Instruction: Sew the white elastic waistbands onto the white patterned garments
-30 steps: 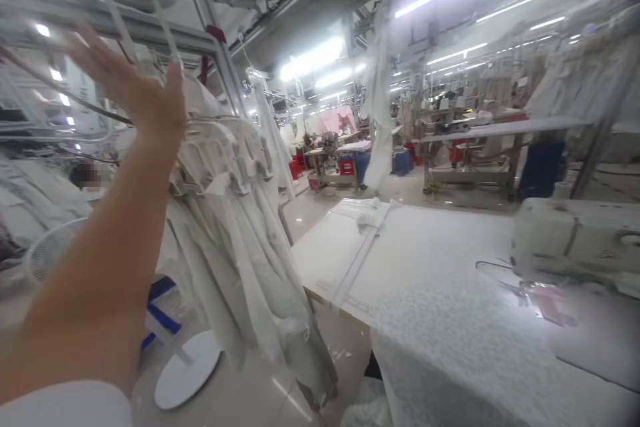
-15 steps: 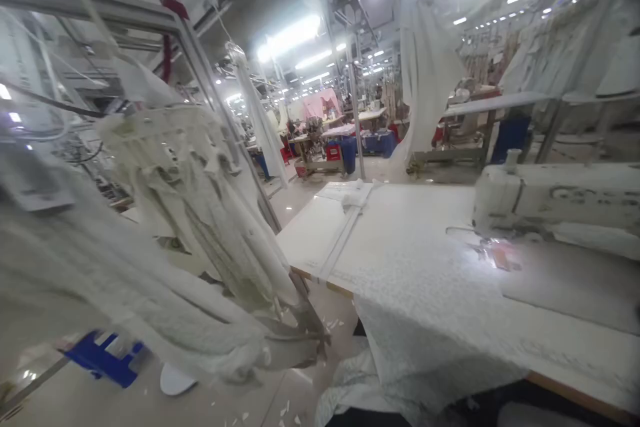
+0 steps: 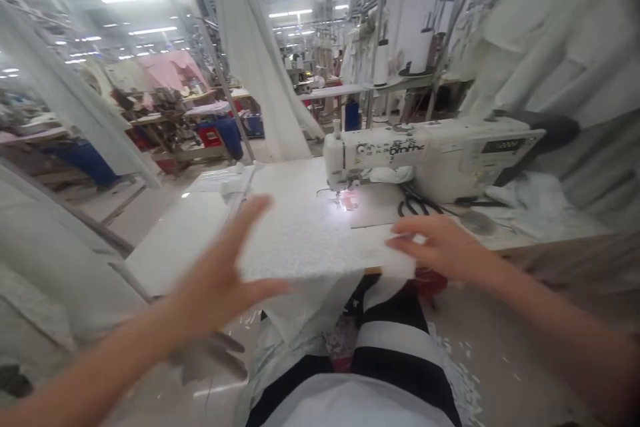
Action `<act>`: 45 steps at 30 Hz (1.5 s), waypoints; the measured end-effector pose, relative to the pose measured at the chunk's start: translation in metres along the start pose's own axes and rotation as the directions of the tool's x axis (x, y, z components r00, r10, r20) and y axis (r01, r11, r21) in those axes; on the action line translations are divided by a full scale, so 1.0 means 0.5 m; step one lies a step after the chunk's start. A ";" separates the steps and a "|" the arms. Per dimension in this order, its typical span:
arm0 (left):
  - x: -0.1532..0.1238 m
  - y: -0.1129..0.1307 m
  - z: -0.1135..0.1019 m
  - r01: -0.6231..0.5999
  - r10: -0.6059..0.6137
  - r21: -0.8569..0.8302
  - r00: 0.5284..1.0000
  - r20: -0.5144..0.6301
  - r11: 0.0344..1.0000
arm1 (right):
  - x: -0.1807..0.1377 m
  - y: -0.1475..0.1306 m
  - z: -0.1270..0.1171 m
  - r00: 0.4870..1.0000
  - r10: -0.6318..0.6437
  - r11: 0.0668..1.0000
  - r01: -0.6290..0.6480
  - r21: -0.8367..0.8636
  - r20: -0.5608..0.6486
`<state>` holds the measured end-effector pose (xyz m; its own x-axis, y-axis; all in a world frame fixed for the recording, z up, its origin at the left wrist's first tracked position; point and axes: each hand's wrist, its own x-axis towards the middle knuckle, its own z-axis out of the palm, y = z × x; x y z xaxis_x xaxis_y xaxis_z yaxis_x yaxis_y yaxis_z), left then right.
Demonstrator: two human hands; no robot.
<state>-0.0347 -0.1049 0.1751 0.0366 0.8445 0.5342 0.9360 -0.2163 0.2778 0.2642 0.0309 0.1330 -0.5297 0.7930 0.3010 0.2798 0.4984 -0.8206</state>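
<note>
My left hand (image 3: 217, 277) is open over the left part of the table, thumb and fingers spread, blurred by motion, with nothing in it. Below and beside it, white fabric (image 3: 295, 250) lies across the tabletop and hangs over the front edge towards my lap. At the table's front edge, my right hand (image 3: 440, 247) has thumb and fingertips closed on a corner of white fabric (image 3: 400, 265). A white sewing machine (image 3: 380, 153) stands behind the hands, its needle area (image 3: 345, 199) lit.
White folded strips (image 3: 233, 183) lie at the table's far left corner. Black cord-like loops (image 3: 417, 203) rest by the machine. White cloth (image 3: 545, 47) hangs at right, more fabric (image 3: 45, 240) at left. Thread cones (image 3: 383, 60) stand behind. Scraps litter the floor.
The view has swung right, from the hanging garments at left to the sewing machine. Both my hands have come into view over the table.
</note>
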 end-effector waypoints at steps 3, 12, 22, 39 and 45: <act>0.046 0.065 0.113 0.027 0.123 -0.392 0.928 0.351 0.919 | 0.032 -0.090 0.058 0.968 -0.194 0.969 0.215 -0.122 0.162; 0.170 0.043 0.195 0.411 -0.205 -0.750 0.911 0.357 0.518 | -0.046 0.028 0.196 0.897 0.088 0.757 -0.343 0.557 0.433; 0.248 -0.154 0.456 0.418 -0.290 -0.328 0.881 0.372 0.847 | -0.113 0.219 0.325 0.953 0.303 0.888 -0.288 0.357 0.016; 0.224 -0.153 0.465 0.224 -0.157 -0.121 0.898 0.411 0.967 | -0.168 0.289 0.356 0.939 0.145 0.869 -0.271 0.413 0.311; 0.240 -0.156 0.477 0.271 -0.215 -0.087 0.889 0.405 0.959 | -0.164 0.313 0.371 0.947 0.189 0.859 -0.287 0.425 0.259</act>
<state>-0.0197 0.1302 0.0270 -0.0267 0.9954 0.0922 0.8764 -0.0211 0.4811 0.2032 -0.0213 -0.1101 -0.6567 0.7541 0.0042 0.0525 0.0513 -0.9973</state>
